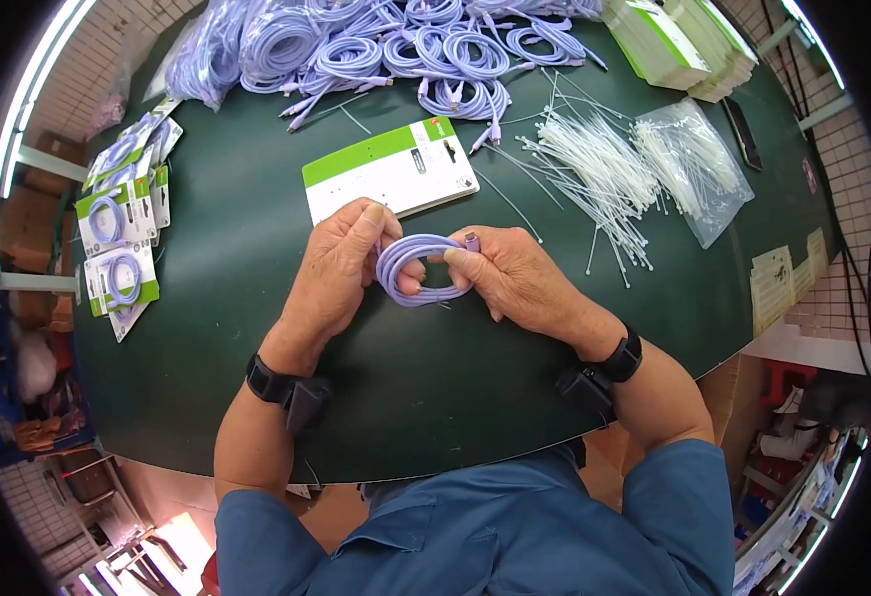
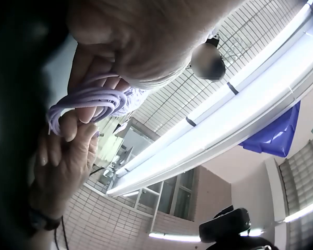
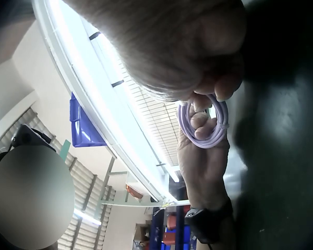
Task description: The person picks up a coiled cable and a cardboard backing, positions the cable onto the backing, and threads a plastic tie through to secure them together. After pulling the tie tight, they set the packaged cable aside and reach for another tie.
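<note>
A coiled lavender cable (image 1: pixel 389 272) is held up between both hands over the dark green table. My left hand (image 1: pixel 334 266) grips the coil's left side, with fingertips showing through its loop. From the right, my right hand (image 1: pixel 520 278) pinches it with thumb and fingers, and a plug end (image 1: pixel 472 242) sticks up beside the thumb. In the right wrist view the coil (image 3: pixel 220 136) appears as a neat ring with a thin tie around it. Just beyond the hands lies a white and green packaging card (image 1: pixel 366 184).
Loose white cable ties (image 1: pixel 594 169) and a clear bag of ties (image 1: pixel 699 169) lie at right. Many lavender coils (image 1: pixel 455 55) are heaped at the back. Carded cables (image 1: pixel 108 223) overlap on the left. Stacks of cards (image 1: pixel 659 45) stand at back right.
</note>
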Demonstrator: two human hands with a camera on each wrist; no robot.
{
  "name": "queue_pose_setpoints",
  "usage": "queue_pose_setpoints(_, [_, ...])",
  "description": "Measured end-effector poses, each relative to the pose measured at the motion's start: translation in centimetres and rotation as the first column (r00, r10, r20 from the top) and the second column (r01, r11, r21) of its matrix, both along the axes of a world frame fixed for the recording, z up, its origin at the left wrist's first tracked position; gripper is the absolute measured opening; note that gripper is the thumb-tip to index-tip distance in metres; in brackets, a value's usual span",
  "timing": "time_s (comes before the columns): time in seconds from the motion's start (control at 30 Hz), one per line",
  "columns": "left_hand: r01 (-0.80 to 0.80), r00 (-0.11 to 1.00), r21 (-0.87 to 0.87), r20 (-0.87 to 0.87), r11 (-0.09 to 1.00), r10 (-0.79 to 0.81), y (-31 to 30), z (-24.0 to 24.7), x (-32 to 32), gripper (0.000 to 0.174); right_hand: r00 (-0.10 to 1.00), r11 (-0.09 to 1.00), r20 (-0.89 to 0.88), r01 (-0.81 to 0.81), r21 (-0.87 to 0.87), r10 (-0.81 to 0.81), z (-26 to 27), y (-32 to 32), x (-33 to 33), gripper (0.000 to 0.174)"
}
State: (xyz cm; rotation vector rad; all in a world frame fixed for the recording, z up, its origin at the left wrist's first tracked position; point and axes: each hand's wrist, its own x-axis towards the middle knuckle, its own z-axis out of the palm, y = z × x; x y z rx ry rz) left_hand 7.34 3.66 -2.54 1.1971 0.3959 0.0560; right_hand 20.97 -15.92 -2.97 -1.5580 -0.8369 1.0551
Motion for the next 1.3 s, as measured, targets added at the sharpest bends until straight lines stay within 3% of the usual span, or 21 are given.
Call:
queue_pose_setpoints(0.03, [0.002, 1.000, 0.003, 0.005, 1.000, -0.002, -0.2, 0.1, 0.0, 0.033, 1.000, 1.000, -0.005, 0.012, 0.008, -0.012, 0.0, 0.0, 0.1, 0.031])
queue_pose_setpoints(0.13, [-0.121, 0.990, -0.336, 0.032, 0.934, 0.140, -1.8, 0.6, 0.0, 0.032, 0.998, 0.998, -0.016, 0.057, 0.027, -0.057, -0.2, 0.1, 0.3, 0.030])
queue_pose_setpoints(0.3, [-0.104, 0.987, -0.377, 0.076, 0.920, 0.143, -3.0, 0.2, -0.1, 0.031, 0.995, 0.994, -0.034, 0.093, 0.056, -0.091, 0.1, 0.2, 0.0, 0.027])
queue_pose_setpoints(0.33, [-0.164, 0.981, -0.375, 0.040, 0.913, 0.192, -3.0, 0.3, -0.1, 0.032, 0.996, 0.995, -0.029, 0.089, 0.051, -0.088, 0.1, 0.3, -0.2, 0.027])
queue_pose_setpoints(0.43, [-0.286, 0.955, -0.375, -0.040, 0.882, 0.293, -2.9, 0.3, -0.4, 0.035, 0.981, 0.985, 0.194, -0.024, 0.168, -0.009, -0.3, 0.5, -0.6, 0.026])
queue_pose_setpoints(0.6, [-0.266, 0.962, -0.480, -0.072, 0.836, 0.264, -2.6, 0.4, -0.7, 0.042, 0.974, 0.987, 0.225, -0.048, 0.154, 0.013, 0.2, 0.6, -0.7, 0.026])
queue_pose_setpoints(0.7, [-0.288, 0.947, -0.494, -0.022, 0.820, 0.319, -2.8, 0.4, -1.0, 0.046, 0.989, 0.999, 0.137, -0.051, 0.014, 0.049, 0.7, 0.3, -0.1, 0.025])
queue_pose_setpoints(0.87, [-0.293, 0.941, -0.338, 0.064, 0.894, 0.333, -2.1, -0.2, -1.2, 0.052, 0.975, 0.994, 0.224, -0.035, 0.100, 0.012, -0.3, 0.7, -0.5, 0.023])
queue_pose_setpoints(0.97, [-0.282, 0.950, -0.269, 0.055, 0.921, 0.307, -2.1, -0.2, -1.2, 0.053, 0.863, 0.962, 0.501, -0.082, 0.259, -0.061, -1.6, 1.1, -1.1, 0.022])
queue_pose_setpoints(1.07, [-0.257, 0.965, -0.064, 0.040, 0.964, 0.260, -2.9, 0.4, -0.8, 0.041, 0.920, 0.989, 0.392, -0.055, 0.140, -0.005, 0.0, 0.7, -1.0, 0.021])
queue_pose_setpoints(1.27, [-0.206, 0.979, 0.087, 0.013, 0.975, 0.206, -3.5, -1.0, -1.1, 0.027, 0.958, 0.994, 0.274, -0.103, 0.043, 0.087, 0.2, 0.5, -0.8, 0.024])
queue_pose_setpoints(1.3, [-0.179, 0.984, 0.134, 0.011, 0.975, 0.179, -3.4, -0.9, -1.1, 0.025, 0.985, 0.995, 0.145, -0.099, 0.019, 0.095, 0.4, 0.3, -0.7, 0.026])
